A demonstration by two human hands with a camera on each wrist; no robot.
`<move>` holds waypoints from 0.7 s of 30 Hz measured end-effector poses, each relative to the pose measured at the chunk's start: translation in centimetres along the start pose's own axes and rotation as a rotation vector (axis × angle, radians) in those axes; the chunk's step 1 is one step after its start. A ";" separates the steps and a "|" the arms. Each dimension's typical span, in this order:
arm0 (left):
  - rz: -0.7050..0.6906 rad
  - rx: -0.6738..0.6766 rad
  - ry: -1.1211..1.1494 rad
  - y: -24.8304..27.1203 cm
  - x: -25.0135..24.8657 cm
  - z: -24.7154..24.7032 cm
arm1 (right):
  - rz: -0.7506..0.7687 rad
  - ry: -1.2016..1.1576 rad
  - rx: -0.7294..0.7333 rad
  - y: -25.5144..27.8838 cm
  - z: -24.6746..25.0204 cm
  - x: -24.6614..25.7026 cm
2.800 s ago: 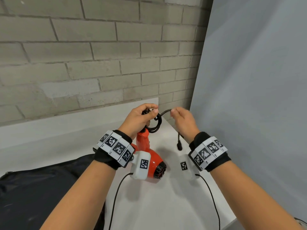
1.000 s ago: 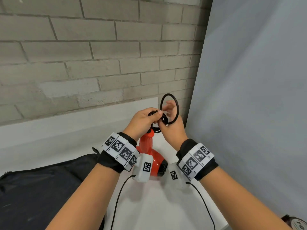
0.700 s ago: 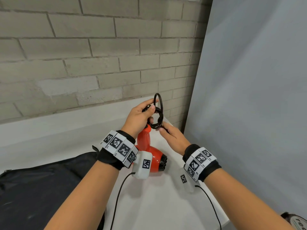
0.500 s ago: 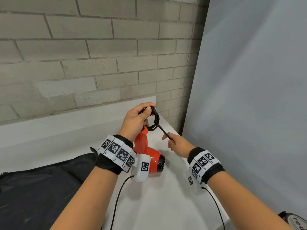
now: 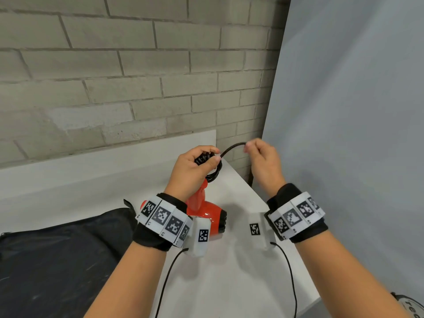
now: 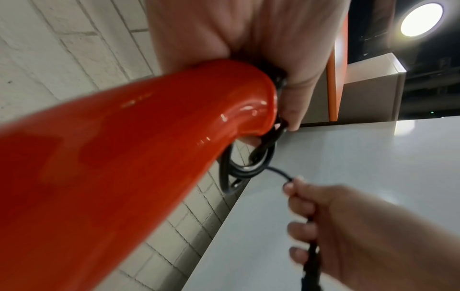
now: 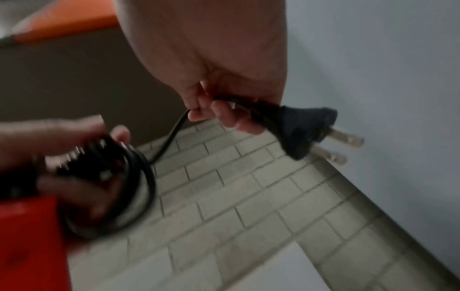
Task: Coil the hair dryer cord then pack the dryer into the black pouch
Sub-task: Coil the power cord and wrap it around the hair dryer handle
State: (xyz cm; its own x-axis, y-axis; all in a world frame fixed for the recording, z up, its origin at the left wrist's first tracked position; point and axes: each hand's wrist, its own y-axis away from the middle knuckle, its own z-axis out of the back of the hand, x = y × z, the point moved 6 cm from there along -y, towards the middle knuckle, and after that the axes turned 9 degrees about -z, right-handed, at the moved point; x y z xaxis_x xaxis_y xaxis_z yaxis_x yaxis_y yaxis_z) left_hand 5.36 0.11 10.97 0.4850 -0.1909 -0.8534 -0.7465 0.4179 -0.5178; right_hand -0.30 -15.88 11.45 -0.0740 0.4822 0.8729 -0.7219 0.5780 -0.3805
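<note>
Your right hand (image 5: 263, 166) swung up, fingers pinching the thin black cord (image 5: 231, 148) near its plug. Left hand (image 5: 192, 171) squeezes the coil atop the shiny red hair dryer (image 5: 206, 212) on the white bench (image 5: 229, 283). Still coiling: wrap this last bit around next.

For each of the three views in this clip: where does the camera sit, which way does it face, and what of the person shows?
Head: on the head, facing forward and down at the table; both forearms, left hand, right hand, pouch.
Left wrist: along the left hand, facing up past the dryer handle; right hand opposite.
Right wrist: along the right hand, which grips the cord by the plug; left hand opposite.
Shared: all show the coil.
</note>
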 end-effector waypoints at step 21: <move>0.154 -0.259 -0.087 -3.1 1.6 0.1 | 0.075 0.233 0.558 -1.6 1.0 -3.4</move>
State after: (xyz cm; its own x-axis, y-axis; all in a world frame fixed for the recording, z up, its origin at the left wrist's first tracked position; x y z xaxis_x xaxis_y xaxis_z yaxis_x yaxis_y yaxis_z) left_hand 8.50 -1.42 11.21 0.3858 -0.0616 -0.9205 -0.9001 0.1939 -0.3902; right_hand 0.43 -19.14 9.43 -0.0318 0.6763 0.7360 -0.9768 0.1348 -0.1661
